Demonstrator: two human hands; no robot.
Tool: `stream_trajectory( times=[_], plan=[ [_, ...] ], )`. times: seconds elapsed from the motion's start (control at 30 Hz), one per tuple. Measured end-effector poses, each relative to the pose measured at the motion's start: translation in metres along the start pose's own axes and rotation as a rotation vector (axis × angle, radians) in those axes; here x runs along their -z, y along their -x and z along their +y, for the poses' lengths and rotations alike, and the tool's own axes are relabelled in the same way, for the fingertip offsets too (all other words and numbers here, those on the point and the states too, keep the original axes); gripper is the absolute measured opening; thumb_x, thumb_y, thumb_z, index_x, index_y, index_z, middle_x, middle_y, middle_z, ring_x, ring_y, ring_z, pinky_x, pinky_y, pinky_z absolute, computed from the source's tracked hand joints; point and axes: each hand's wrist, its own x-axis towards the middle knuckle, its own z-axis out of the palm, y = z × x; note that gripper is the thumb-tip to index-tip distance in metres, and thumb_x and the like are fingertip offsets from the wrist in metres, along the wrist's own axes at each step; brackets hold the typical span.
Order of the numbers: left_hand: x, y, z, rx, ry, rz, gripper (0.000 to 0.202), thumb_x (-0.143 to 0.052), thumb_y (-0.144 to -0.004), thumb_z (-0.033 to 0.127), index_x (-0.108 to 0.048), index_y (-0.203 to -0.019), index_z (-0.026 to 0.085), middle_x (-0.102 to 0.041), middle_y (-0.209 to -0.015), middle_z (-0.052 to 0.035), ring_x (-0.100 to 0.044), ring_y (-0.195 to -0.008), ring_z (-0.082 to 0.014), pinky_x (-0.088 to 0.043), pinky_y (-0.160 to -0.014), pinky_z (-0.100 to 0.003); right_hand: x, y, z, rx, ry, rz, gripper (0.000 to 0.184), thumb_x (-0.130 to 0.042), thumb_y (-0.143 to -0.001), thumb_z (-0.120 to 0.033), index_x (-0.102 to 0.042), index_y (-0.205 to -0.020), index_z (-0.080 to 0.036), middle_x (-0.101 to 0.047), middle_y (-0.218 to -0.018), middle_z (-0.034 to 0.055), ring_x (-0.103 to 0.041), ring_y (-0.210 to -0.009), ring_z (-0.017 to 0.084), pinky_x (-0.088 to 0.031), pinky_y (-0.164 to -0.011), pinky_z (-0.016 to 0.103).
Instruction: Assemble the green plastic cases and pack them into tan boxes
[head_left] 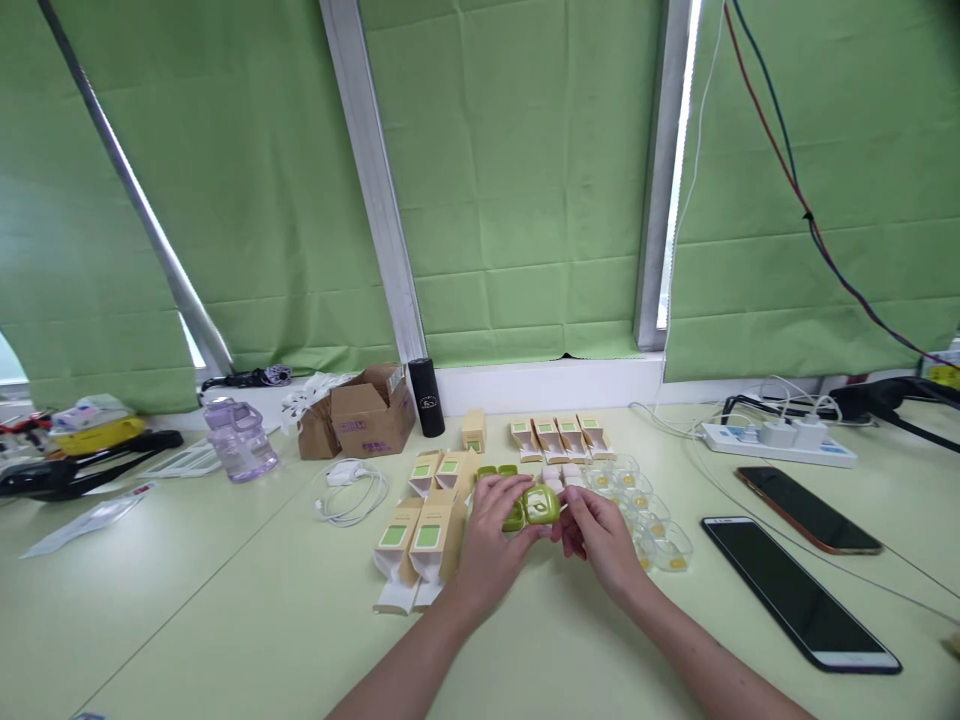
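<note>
A small green plastic case [541, 504], with a pale emblem on its face, is held in my left hand [491, 535], fingers over the top and thumb below. The fingertips of my right hand [600, 535] are closed at the case's right edge; whether they also pinch something small is hidden. Behind my left hand are more green cases [497, 470], partly covered. Several small pale pink pieces [553, 475] lie just beyond the held case. To the right sit several clear plastic cups [672, 548] with yellow spots inside. Open cream cartons [428, 535] with green labels lie left of my left hand.
Further cream cartons [559, 438] line the back, with one upright carton [474, 430]. A cardboard box [371, 412], a black cylinder [427, 398], a purple bottle [240, 440] and a white charger cable [351, 490] stand left. Two phones [799, 590] and a power strip [780, 445] lie right.
</note>
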Motion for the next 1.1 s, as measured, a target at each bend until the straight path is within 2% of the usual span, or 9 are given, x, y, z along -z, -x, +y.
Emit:
stream_trajectory(
  times=[0.13, 0.33, 0.5, 0.67, 0.8, 0.87, 0.97, 1.03, 1.1],
  plan=[
    [0.000, -0.003, 0.000, 0.088, 0.060, 0.018, 0.042, -0.085, -0.085, 0.047, -0.078, -0.120, 0.025, -0.071, -0.121, -0.0107, -0.060, -0.122, -0.0320, -0.051, -0.108, -0.049, 0.001, 0.002, 0.001, 0.016, 0.085, 0.022, 0.067, -0.053, -0.090, -0.085, -0.064, -0.076, -0.020, -0.066, -0.054, 0.0022, -0.054, -0.043, 0.015, -0.038, -0.047, 0.026],
    [-0.003, -0.008, -0.005, 0.151, 0.134, 0.066, 0.055, -0.075, -0.084, 0.070, -0.081, -0.102, 0.018, -0.068, -0.107, -0.0118, -0.065, -0.099, -0.0271, -0.055, -0.088, -0.039, 0.002, 0.005, 0.003, 0.072, 0.229, 0.085, 0.069, -0.049, -0.093, -0.083, -0.069, -0.074, -0.020, -0.062, -0.052, 0.0012, -0.052, -0.044, 0.015, -0.040, -0.049, 0.028],
    [-0.002, -0.010, -0.011, 0.208, 0.129, 0.082, 0.059, -0.070, -0.086, 0.073, -0.080, -0.092, 0.016, -0.069, -0.095, -0.0097, -0.065, -0.089, -0.0243, -0.052, -0.077, -0.032, 0.009, 0.003, -0.010, 0.143, 0.227, 0.166, 0.063, -0.055, -0.094, -0.078, -0.068, -0.072, -0.020, -0.058, -0.052, 0.0004, -0.050, -0.048, 0.015, -0.039, -0.050, 0.027],
    [0.001, -0.012, -0.012, 0.274, 0.145, 0.078, 0.062, -0.065, -0.087, 0.076, -0.083, -0.091, 0.017, -0.073, -0.091, -0.0088, -0.065, -0.080, -0.0223, -0.048, -0.072, -0.030, 0.023, -0.005, -0.032, 0.126, 0.112, 0.262, 0.054, -0.067, -0.088, -0.072, -0.070, -0.077, -0.020, -0.060, -0.056, 0.0000, -0.051, -0.048, 0.015, -0.041, -0.050, 0.027],
    [0.003, -0.014, -0.009, 0.323, 0.180, 0.065, 0.071, -0.062, -0.084, 0.083, -0.084, -0.089, 0.015, -0.075, -0.086, -0.0095, -0.065, -0.078, -0.0226, -0.047, -0.070, -0.029, 0.039, 0.001, -0.038, 0.138, 0.150, 0.266, 0.043, -0.069, -0.090, -0.062, -0.071, -0.084, -0.020, -0.062, -0.060, 0.0004, -0.055, -0.052, 0.016, -0.044, -0.053, 0.029],
    [0.004, -0.015, -0.007, 0.348, 0.188, 0.065, 0.076, -0.061, -0.082, 0.086, -0.085, -0.091, 0.014, -0.076, -0.086, -0.0107, -0.066, -0.079, -0.0236, -0.048, -0.071, -0.030, 0.050, 0.010, -0.037, 0.161, 0.313, 0.244, 0.034, -0.065, -0.094, -0.054, -0.071, -0.087, -0.022, -0.065, -0.064, 0.0014, -0.058, -0.057, 0.019, -0.046, -0.058, 0.031],
    [0.003, -0.015, -0.006, 0.370, 0.207, 0.068, 0.080, -0.059, -0.081, 0.088, -0.085, -0.092, 0.013, -0.077, -0.084, -0.0110, -0.067, -0.079, -0.0244, -0.048, -0.072, -0.030, 0.072, 0.026, -0.036, 0.278, 0.807, 0.182, 0.015, -0.064, -0.093, -0.035, -0.075, -0.094, -0.025, -0.073, -0.081, 0.0044, -0.064, -0.074, 0.024, -0.048, -0.069, 0.036],
    [0.002, -0.015, -0.006, 0.375, 0.212, 0.075, 0.080, -0.059, -0.081, 0.089, -0.085, -0.092, 0.014, -0.076, -0.082, -0.0105, -0.067, -0.079, -0.0244, -0.048, -0.072, -0.030, 0.085, 0.035, -0.034, 0.392, 1.133, 0.077, 0.016, -0.064, -0.090, -0.022, -0.076, -0.099, -0.026, -0.074, -0.095, 0.0071, -0.065, -0.092, 0.030, -0.047, -0.078, 0.041],
    [0.002, -0.015, -0.006, 0.372, 0.208, 0.079, 0.080, -0.059, -0.081, 0.089, -0.085, -0.091, 0.014, -0.076, -0.080, -0.0102, -0.066, -0.078, -0.0239, -0.047, -0.070, -0.030, 0.095, 0.041, -0.032, 0.443, 1.354, 0.036, 0.022, -0.069, -0.083, -0.015, -0.078, -0.100, -0.025, -0.072, -0.100, 0.0091, -0.062, -0.095, 0.031, -0.045, -0.081, 0.043]
  ],
)
